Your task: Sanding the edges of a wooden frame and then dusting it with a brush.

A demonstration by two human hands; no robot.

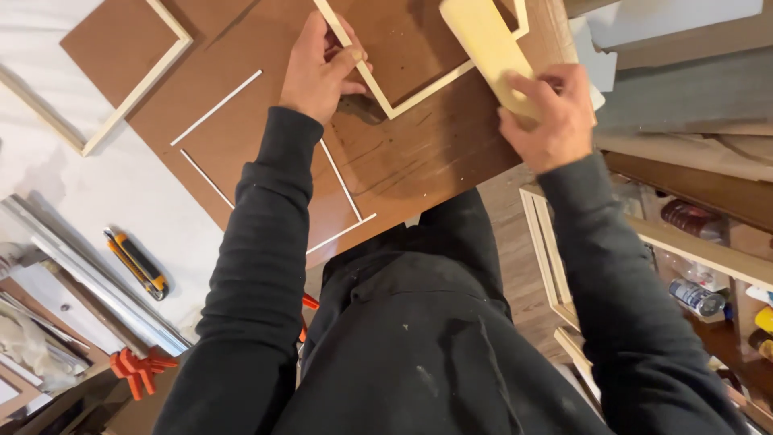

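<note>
Left hand [320, 71] pinched onto thin pale wood frame [419, 95], right hand [549, 114] clamped around flat pale wood block [489, 50]; both over brown board [419, 161], utility knife [137, 263] well below-left.

frame [419, 89]: top cut off | block [491, 52]: end under right hand [547, 117]

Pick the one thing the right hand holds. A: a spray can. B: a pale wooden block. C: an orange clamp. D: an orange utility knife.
B: the right hand is closed around a pale wooden block over the brown board, while the utility knife lies untouched on the white surface at the left.
</note>
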